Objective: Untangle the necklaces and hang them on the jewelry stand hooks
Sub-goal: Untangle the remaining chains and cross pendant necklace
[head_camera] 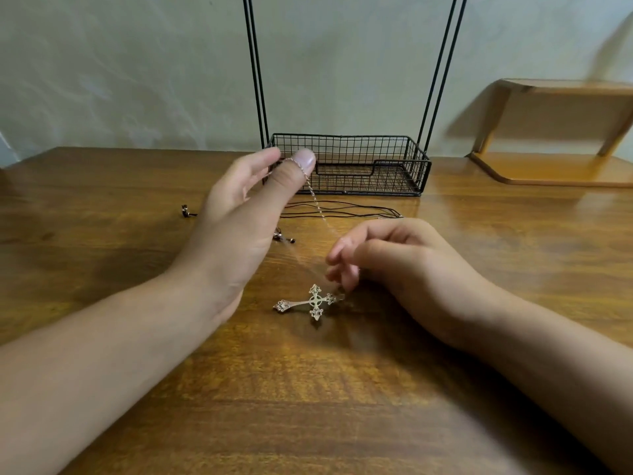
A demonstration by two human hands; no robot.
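— What is your left hand [239, 214] doing?

— My fingers are straight and loose. A thin silver chain necklace [313, 197] is looped over my thumb, near the tip. The chain runs down from my thumb toward my right hand [394, 265].

— And your right hand?

— Its fingers are curled, and the tips pinch the low end of the chain, I think. That part is blurry, so I am not fully sure.

— Where is the shiny bit?

— The silver cross pendant [310, 302] lies flat on the brown wooden table [308, 389], just under my right fingertips and between my two wrists.

— Are there more necklaces?

— Yes. Thin black cord necklaces [342, 210] lie on the table past my right hand, in front of the black wire jewelry stand [349, 164]. Small dark beads [282, 235] lie just beside my left palm, and another small dark piece [186, 211] lies a bit away on the other side of that hand.

— Where is the stand?

— It is past both hands, by the wall. It has a wire basket at the bottom and thin black rods going up. A wooden shelf [555, 132] is far off to the side of my right hand.
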